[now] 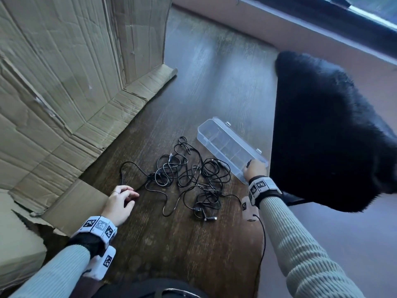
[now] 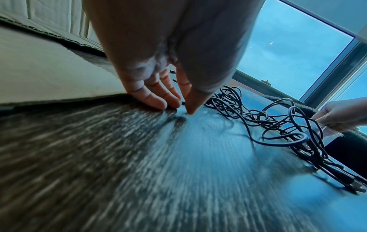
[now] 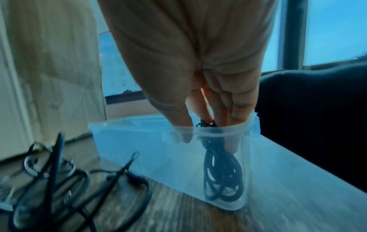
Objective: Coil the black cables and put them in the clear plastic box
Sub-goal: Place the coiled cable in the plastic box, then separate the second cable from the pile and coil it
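Note:
A tangle of black cables [image 1: 189,173] lies in the middle of the dark wooden table. To its right stands the open clear plastic box [image 1: 223,140], long and divided. My right hand [image 1: 251,166] reaches into the box's near end. In the right wrist view its fingers [image 3: 236,114] grip a coiled black cable [image 3: 220,172], which hangs inside the end compartment of the box [image 3: 123,128]. My left hand [image 1: 133,197] rests its fingertips [image 2: 158,100] on the table at the tangle's left end. Its thumb sits close beside a cable end, and I see no firm grip.
Creased cardboard sheets [image 1: 64,82] stand and lie along the left. A black furry seat [image 1: 322,125] sits against the table's right edge. A thin wire [image 1: 263,244] hangs from my right wrist. A window [image 2: 298,51] is at the far side.

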Demonstrator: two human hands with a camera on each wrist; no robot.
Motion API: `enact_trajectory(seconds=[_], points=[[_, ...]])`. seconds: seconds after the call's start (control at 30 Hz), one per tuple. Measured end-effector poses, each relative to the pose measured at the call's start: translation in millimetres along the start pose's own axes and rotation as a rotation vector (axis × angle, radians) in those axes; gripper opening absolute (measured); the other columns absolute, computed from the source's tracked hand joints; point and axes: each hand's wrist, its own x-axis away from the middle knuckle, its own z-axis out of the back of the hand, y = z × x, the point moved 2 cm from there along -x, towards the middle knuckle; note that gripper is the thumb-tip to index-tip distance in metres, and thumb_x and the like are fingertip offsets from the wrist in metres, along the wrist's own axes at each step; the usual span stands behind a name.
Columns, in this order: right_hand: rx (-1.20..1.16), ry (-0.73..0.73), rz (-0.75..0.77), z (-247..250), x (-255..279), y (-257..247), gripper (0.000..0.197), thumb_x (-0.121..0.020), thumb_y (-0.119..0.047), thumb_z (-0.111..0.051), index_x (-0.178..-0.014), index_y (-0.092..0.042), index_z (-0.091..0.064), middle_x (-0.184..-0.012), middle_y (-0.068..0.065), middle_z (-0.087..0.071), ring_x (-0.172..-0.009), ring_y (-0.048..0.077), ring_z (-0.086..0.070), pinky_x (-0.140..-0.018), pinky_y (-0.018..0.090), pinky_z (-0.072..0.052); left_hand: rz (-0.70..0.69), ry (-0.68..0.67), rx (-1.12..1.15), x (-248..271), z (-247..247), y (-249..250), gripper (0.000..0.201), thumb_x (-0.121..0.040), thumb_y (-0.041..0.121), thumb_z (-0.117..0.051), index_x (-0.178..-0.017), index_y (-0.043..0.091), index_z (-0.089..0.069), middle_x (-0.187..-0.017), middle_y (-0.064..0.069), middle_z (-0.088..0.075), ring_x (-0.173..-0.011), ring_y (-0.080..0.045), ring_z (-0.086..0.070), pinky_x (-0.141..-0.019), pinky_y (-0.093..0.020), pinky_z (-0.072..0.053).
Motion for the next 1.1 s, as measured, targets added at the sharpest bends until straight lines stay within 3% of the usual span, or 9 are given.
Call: enact_trajectory(seconds=[0.13,0.27,0.37,0.43,0.5,0.6,0.8,0.93,1.1], points=[[-0.242,0.167,0.022,6.8,28.3,3.3,0.032,-0.087,-0.007,-0.057,-0.117,0.003,-0.048,-0.11,0.025,-0.059,-0.108,0.039,-0.055,-0.087,0.036,-0.041,0.005,-0.041,0.016,-0.3,2.0,2.9,0.019,-0.081,0.004,-0.065,-0.094,0.016,-0.07,-0.114,-0.003,-0.051,-0.079,-0.011,-0.057,-0.082,-0.025,-0.043],[-0.369,0.43,0.373,4.2,94.5,-28.3,0.027,-0.087,0.001,-0.054,-0.114,0.002,-0.059,-0.106,0.021,-0.062,-0.095,0.033,-0.06,-0.084,0.031,-0.047,0.003,-0.049,-0.008,2.8,5.4,6.5,0.02,-0.082,0.009,-0.065,-0.097,0.02,-0.069,-0.117,-0.002,-0.05,-0.085,-0.014,-0.06,-0.086,-0.031,-0.048],[-0.397,0.167,0.822,-30.6,143.9,-65.3,0.022,-0.084,0.002,-0.057,-0.098,-0.007,-0.071,-0.097,0.01,-0.069,-0.083,0.026,-0.067,-0.076,0.041,-0.057,-0.029,-0.059,-0.016,7.8,6.9,14.7,0.019,-0.083,0.011,-0.064,-0.096,0.024,-0.068,-0.115,0.003,-0.05,-0.087,-0.012,-0.06,-0.084,-0.03,-0.048],[-0.219,-0.192,0.943,-63.1,167.4,-83.1,0.042,-0.084,-0.001,-0.056,-0.118,-0.022,-0.066,-0.126,-0.002,-0.062,-0.101,0.021,-0.065,-0.089,0.034,-0.053,-0.061,-0.089,-0.018,11.8,7.2,21.8,0.018,-0.084,0.012,-0.063,-0.095,0.026,-0.066,-0.114,0.003,-0.053,-0.086,-0.01,-0.06,-0.081,-0.027,-0.048],[0.045,-0.399,0.939,-90.5,177.5,-91.8,0.056,-0.085,-0.002,-0.053,-0.133,-0.032,-0.051,-0.144,-0.009,-0.045,-0.112,0.023,-0.06,-0.091,0.034,-0.05,-0.089,-0.134,-0.04,16.8,6.8,28.8,0.017,-0.085,0.013,-0.061,-0.094,0.028,-0.065,-0.113,0.003,-0.056,-0.085,-0.007,-0.06,-0.078,-0.023,-0.046],[0.215,-0.431,0.938,-94.7,181.4,-98.9,0.038,-0.087,-0.004,-0.05,-0.121,-0.017,-0.064,-0.119,0.012,-0.053,-0.1,0.035,-0.06,-0.085,0.039,-0.05,-0.152,-0.19,-0.052,23.9,8.3,40.9,0.023,-0.084,0.013,-0.064,-0.1,0.03,-0.062,-0.116,0.002,-0.056,-0.091,-0.007,-0.059,-0.082,-0.024,-0.048],[-0.603,-0.114,0.901,-19.2,200.8,-110.1,0.015,-0.085,-0.01,-0.067,-0.098,-0.006,-0.075,-0.091,0.01,-0.07,-0.08,0.017,-0.065,-0.076,0.024,-0.048,-0.547,-0.277,-0.039,30.1,4.9,94.6,0.08,-0.075,0.033,-0.075,-0.141,0.023,-0.03,-0.14,0.007,-0.037,-0.13,-0.002,-0.031,-0.111,-0.015,-0.018],[-1.036,-0.209,0.718,40.0,212.7,-107.7,0.018,-0.094,-0.003,-0.053,-0.099,-0.005,-0.07,-0.096,0.015,-0.073,-0.092,0.029,-0.07,-0.088,0.04,-0.055,-0.661,-0.065,0.079,24.7,6.3,132.5,0.063,-0.076,0.055,-0.059,-0.125,0.017,-0.05,-0.115,-0.004,-0.058,-0.11,-0.016,-0.05,-0.099,-0.025,-0.039],[-1.382,-0.153,0.751,100.9,233.1,-95.9,0.019,-0.099,-0.002,-0.036,-0.097,0.003,-0.055,-0.114,0.017,-0.067,-0.097,0.024,-0.068,-0.086,0.032,-0.054,-0.67,0.006,0.052,-0.8,16.0,174.6,0.029,-0.082,0.054,-0.045,-0.096,0.034,-0.061,-0.098,0.012,-0.062,-0.099,-0.015,-0.051,-0.088,-0.039,-0.041]])
